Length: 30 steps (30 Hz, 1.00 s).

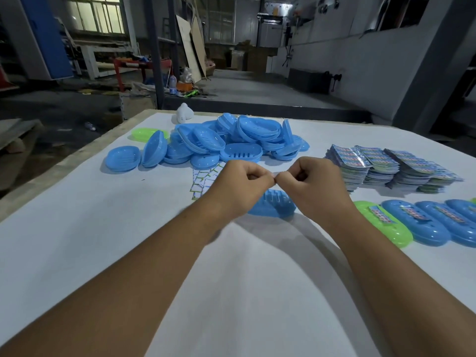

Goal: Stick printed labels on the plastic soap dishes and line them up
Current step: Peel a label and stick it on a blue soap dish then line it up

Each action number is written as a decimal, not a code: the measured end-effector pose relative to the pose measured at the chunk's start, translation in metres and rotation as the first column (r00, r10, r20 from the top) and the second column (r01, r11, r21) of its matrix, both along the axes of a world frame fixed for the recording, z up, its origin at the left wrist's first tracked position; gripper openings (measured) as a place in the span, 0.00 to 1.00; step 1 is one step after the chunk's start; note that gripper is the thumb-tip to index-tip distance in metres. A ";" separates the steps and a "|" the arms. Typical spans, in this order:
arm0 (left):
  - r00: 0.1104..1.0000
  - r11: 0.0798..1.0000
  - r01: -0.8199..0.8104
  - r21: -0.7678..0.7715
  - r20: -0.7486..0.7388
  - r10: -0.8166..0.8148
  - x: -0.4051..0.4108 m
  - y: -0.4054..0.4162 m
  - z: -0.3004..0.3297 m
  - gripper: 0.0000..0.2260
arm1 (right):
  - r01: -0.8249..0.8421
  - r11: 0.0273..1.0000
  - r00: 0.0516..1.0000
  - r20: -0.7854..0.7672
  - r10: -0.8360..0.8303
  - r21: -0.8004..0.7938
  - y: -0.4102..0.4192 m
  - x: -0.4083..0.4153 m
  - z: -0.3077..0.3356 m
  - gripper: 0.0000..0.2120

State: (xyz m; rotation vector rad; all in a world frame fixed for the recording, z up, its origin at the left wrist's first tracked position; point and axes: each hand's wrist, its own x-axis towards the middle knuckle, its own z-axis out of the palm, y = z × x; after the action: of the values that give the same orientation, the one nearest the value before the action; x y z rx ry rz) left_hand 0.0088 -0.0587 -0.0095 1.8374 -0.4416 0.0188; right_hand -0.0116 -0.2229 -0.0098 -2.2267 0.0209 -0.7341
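Both hands, L & R, fingers curled, pinch small label betw. fingertips.

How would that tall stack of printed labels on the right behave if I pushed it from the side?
The stack of printed labels would probably shear and slide apart, not move as one block: the sheets look loose and glossy, and the edges are already uneven. The neighbouring stacks lean and fan out, which suggests that they spill easily. Single sheets look thin, so likely floppy.
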 end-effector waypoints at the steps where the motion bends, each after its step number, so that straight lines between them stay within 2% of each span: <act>1: 1.000 1.000 0.017 -0.009 -0.007 -0.017 -0.001 -0.002 0.000 0.09 | -0.006 1.000 1.000 0.005 0.006 -0.003 0.000 0.000 0.000 0.13; 9: 0.996 0.999 0.031 -0.044 -0.081 -0.035 0.001 -0.001 -0.002 0.06 | -0.065 0.997 0.998 -0.021 0.066 0.030 -0.002 -0.001 0.001 0.10; 15: 0.996 0.998 -0.061 -0.029 -0.065 0.059 0.004 0.005 0.000 0.07 | -0.278 0.960 0.960 -0.035 0.279 0.025 -0.003 -0.005 0.003 0.11; 18: 0.993 0.993 -0.106 -0.047 -0.054 0.104 0.007 0.007 0.002 0.09 | -0.318 0.948 0.948 -0.024 0.319 0.018 -0.003 -0.006 0.003 0.10; 23: 0.996 0.995 -0.072 -0.070 -0.062 0.067 0.008 0.008 0.003 0.09 | -0.312 0.945 0.948 -0.040 0.317 0.096 -0.002 -0.005 0.005 0.08; 28: 0.994 0.995 -0.082 -0.062 -0.081 0.076 0.009 0.007 0.002 0.08 | -0.072 0.990 0.995 -0.065 0.080 0.121 -0.009 0.001 0.004 0.07; 30: 0.994 0.994 -0.080 -0.074 -0.086 0.073 0.008 0.007 0.002 0.07 | -0.033 0.990 0.995 -0.086 0.045 0.140 -0.011 0.003 0.004 0.07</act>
State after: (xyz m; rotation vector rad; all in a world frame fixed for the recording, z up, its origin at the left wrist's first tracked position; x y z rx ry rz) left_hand 0.0167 -0.0520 -0.0075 1.7707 -0.3080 0.0120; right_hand -0.0089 -0.2342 -0.0058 -2.1196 0.0697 -0.5938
